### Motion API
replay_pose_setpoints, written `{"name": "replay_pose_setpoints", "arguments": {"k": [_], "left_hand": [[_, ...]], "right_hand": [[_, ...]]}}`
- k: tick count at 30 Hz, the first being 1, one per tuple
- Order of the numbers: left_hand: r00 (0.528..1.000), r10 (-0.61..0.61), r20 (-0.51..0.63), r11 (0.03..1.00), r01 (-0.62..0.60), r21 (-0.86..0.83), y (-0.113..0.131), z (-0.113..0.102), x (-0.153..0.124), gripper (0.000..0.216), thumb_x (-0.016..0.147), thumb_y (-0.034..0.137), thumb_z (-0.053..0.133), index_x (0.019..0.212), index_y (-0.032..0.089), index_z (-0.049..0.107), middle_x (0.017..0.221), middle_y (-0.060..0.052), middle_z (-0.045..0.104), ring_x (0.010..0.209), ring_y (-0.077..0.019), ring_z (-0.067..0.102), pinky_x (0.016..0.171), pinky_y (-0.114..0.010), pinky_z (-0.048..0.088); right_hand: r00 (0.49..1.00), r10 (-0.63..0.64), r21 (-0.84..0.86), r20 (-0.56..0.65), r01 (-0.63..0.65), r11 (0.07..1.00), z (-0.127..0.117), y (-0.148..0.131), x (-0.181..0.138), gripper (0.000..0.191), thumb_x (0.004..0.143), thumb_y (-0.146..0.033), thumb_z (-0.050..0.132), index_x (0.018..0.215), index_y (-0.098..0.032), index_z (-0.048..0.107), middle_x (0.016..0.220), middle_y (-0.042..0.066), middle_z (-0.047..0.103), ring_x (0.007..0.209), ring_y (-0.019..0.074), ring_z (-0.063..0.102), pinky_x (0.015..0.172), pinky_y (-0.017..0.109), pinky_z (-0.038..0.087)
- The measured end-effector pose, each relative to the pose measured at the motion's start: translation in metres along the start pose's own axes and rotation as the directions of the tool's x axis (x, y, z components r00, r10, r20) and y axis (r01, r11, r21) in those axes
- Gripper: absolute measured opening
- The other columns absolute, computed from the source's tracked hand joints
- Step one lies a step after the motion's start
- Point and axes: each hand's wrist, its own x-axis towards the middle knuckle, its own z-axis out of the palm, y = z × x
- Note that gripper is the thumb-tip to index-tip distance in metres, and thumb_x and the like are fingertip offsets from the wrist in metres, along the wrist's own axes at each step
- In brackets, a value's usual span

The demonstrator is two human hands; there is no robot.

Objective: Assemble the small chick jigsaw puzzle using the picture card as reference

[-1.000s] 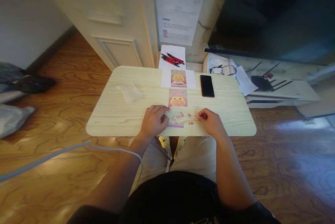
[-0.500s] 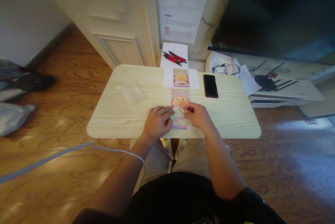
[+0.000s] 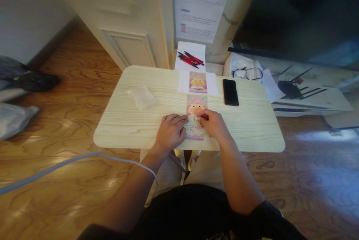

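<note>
A cartoon picture card (image 3: 197,101), with a yellow-faced figure in a pink party hat, lies upright to me near the table's front edge. Its lower half has a pale area with small pink and red patterned bits. My left hand (image 3: 170,131) rests on the card's left edge, fingers stretched out and the fingertips on the picture. From the right, my right hand (image 3: 214,123) pinches thumb and forefinger together over the card's middle. Whatever is between those fingertips is too small to make out. A similar picture card (image 3: 198,82) lies behind, on white paper (image 3: 212,82).
The pale wooden table (image 3: 126,127) carries a translucent plastic bag (image 3: 143,97) at left and a black phone (image 3: 230,92) at right. Several red-black pens (image 3: 191,59) lie on paper beyond the back edge. A grey cable (image 3: 70,161) crosses near my left forearm.
The whole view has shifted slightly, so the table and its things appear a little further right. Both hands keep nearly the same place on the card.
</note>
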Motion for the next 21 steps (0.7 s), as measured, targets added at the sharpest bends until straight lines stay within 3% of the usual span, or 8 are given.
{"name": "replay_pose_setpoints", "arguments": {"k": [5, 10, 14, 18, 21], "left_hand": [[1.0, 0.007, -0.005, 1.0, -0.007, -0.004, -0.002, 0.002, -0.001, 0.038, 0.091, 0.018, 0.056, 0.122, 0.026, 0.076, 0.133, -0.001, 0.075, 0.117, -0.0295, 0.063, 0.101, -0.053, 0.046], [1.0, -0.011, 0.004, 1.0, 0.011, -0.022, -0.002, 0.003, -0.001, 0.038, 0.091, 0.019, 0.056, 0.121, 0.028, 0.077, 0.132, -0.002, 0.075, 0.117, -0.0296, 0.063, 0.103, -0.053, 0.045], [1.0, -0.018, -0.025, 0.996, 0.016, -0.089, -0.002, 0.001, 0.0, 0.038, 0.089, 0.016, 0.054, 0.119, 0.026, 0.075, 0.127, -0.004, 0.076, 0.116, -0.0278, 0.065, 0.103, -0.05, 0.048], [0.973, -0.166, -0.161, 0.957, 0.12, -0.264, -0.008, -0.001, -0.001, 0.039, 0.085, 0.011, 0.05, 0.114, 0.023, 0.074, 0.114, -0.005, 0.076, 0.109, -0.0236, 0.068, 0.1, -0.042, 0.053], [0.903, -0.357, -0.24, 0.88, 0.239, -0.41, -0.015, 0.001, -0.004, 0.041, 0.081, 0.01, 0.047, 0.113, 0.022, 0.071, 0.105, -0.004, 0.074, 0.098, -0.0201, 0.07, 0.091, -0.037, 0.057]], "right_hand": [[1.0, -0.019, 0.027, -0.004, 0.019, 0.999, -0.001, 0.002, -0.003, 0.017, 0.092, -0.018, 0.068, 0.104, -0.027, 0.077, 0.103, 0.001, 0.08, 0.092, 0.0205, 0.073, 0.087, 0.034, 0.057], [0.997, -0.072, 0.009, -0.04, 0.072, 0.997, -0.013, 0.002, -0.009, 0.021, 0.095, -0.016, 0.061, 0.105, -0.025, 0.077, 0.11, 0.004, 0.079, 0.103, 0.0208, 0.072, 0.096, 0.036, 0.055], [0.996, -0.084, -0.005, 0.019, 0.084, 0.996, -0.013, -0.002, -0.01, 0.021, 0.094, -0.016, 0.064, 0.106, -0.026, 0.079, 0.112, 0.004, 0.08, 0.105, 0.022, 0.073, 0.098, 0.037, 0.055], [0.987, -0.139, -0.045, 0.075, 0.143, 0.989, -0.007, -0.01, -0.009, 0.021, 0.094, -0.014, 0.066, 0.105, -0.026, 0.079, 0.111, 0.004, 0.08, 0.103, 0.0226, 0.072, 0.096, 0.037, 0.054], [0.981, -0.179, -0.088, 0.073, 0.186, 0.979, -0.006, -0.013, -0.01, 0.022, 0.095, -0.014, 0.064, 0.106, -0.025, 0.079, 0.11, 0.004, 0.08, 0.101, 0.0228, 0.071, 0.094, 0.037, 0.053]]}}
